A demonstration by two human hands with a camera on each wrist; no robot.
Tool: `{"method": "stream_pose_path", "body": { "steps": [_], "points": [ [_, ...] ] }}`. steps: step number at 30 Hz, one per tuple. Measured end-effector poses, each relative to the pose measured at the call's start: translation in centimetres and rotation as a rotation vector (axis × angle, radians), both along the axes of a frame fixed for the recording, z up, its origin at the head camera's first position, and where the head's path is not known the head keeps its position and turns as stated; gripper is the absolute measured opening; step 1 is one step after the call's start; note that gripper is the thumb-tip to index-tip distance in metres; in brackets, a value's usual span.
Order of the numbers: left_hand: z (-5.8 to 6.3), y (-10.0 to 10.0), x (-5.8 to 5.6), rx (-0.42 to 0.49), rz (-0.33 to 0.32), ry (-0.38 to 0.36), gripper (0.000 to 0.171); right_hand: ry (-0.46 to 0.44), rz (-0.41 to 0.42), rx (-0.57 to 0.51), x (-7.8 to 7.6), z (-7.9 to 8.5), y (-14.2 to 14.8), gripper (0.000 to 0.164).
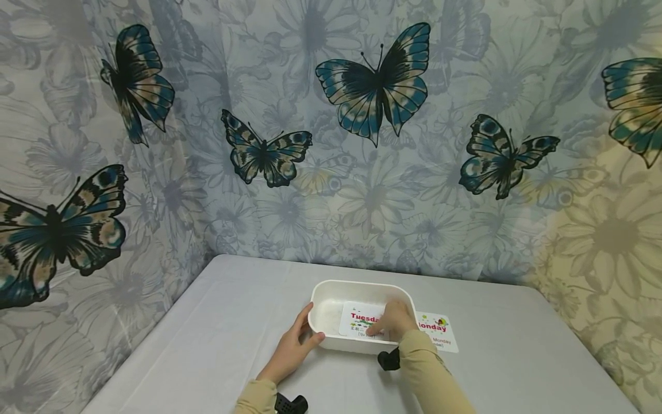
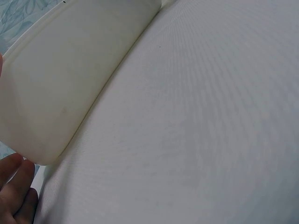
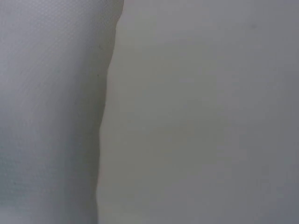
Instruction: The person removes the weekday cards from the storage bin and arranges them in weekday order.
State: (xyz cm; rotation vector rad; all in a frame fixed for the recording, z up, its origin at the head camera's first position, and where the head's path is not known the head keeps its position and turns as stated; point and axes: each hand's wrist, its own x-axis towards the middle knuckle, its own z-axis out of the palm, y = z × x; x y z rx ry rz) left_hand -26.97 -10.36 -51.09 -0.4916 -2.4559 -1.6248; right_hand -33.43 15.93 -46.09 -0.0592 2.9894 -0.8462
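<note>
A white rectangular plastic basin (image 1: 326,296) with rounded corners stands on the table. My left hand (image 1: 291,349) holds its left end, the thumb at the near rim and the other fingers spread along the end wall. In the left wrist view, fingertips (image 2: 21,175) rest against the basin's lower corner (image 2: 44,140). A white card printed "Tuesday" (image 1: 357,322) lies inside the basin. My right hand (image 1: 397,319) reaches in over the card's right part, one fingertip on its lower edge; I cannot tell whether it pinches the card. The basin's wall (image 3: 196,116) fills most of the right wrist view.
A second card, printed "Monday" (image 1: 439,333), lies on the table just right of the basin, partly hidden by it. A white cloth covers the table (image 1: 217,322). Behind and to the sides hang curtains (image 1: 289,218) with butterflies and flowers.
</note>
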Motion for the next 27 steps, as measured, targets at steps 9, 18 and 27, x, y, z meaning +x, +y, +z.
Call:
{"method": "stream_pose_path", "body": {
  "steps": [9, 18, 27],
  "points": [
    [-0.02, 0.01, -0.05, -0.006, 0.005, -0.001, 0.073, -0.016, -0.019, -0.086, 0.14, 0.12, 0.13, 0.075],
    [-0.08, 0.05, 0.08, -0.006, 0.006, -0.012, 0.073, 0.04, -0.046, -0.138, 0.05, -0.17, -0.01, 0.073],
    [-0.07, 0.11, 0.08, -0.017, 0.012, -0.015, 0.073, 0.033, -0.094, -0.23, 0.45, 0.38, -0.04, 0.075]
  ]
}}
